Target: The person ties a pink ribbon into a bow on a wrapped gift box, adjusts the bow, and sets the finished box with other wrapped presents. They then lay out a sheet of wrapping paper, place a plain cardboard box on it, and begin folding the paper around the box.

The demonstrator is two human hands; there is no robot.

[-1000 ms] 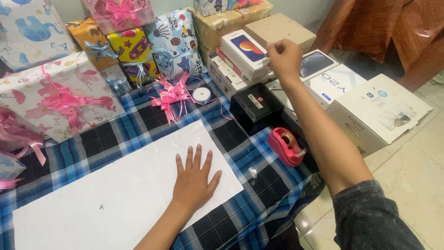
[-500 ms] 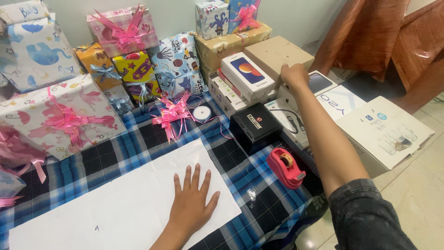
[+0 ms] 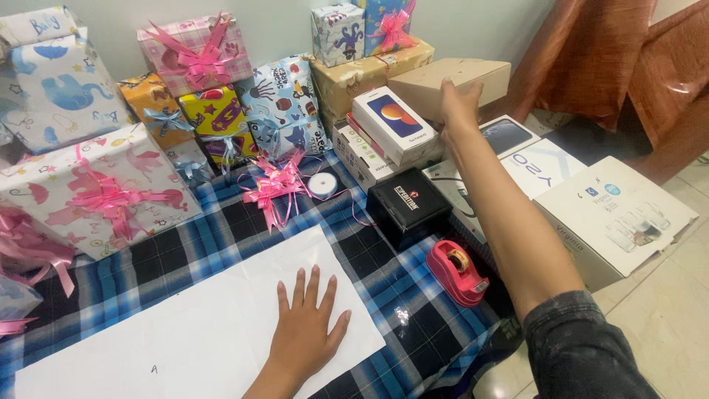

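Lifted since a moment ago, the plain brown cardboard box (image 3: pixel 458 87) now hangs tilted above the stacked phone boxes (image 3: pixel 402 133), where earlier the right hand (image 3: pixel 459 107) only rested on it; the fingers are clamped on its near edge. Left hand (image 3: pixel 306 332) lies flat, fingers spread, on the white paper sheet (image 3: pixel 185 336) over the blue plaid cloth (image 3: pixel 221 229), near a pink tape dispenser (image 3: pixel 458 272)
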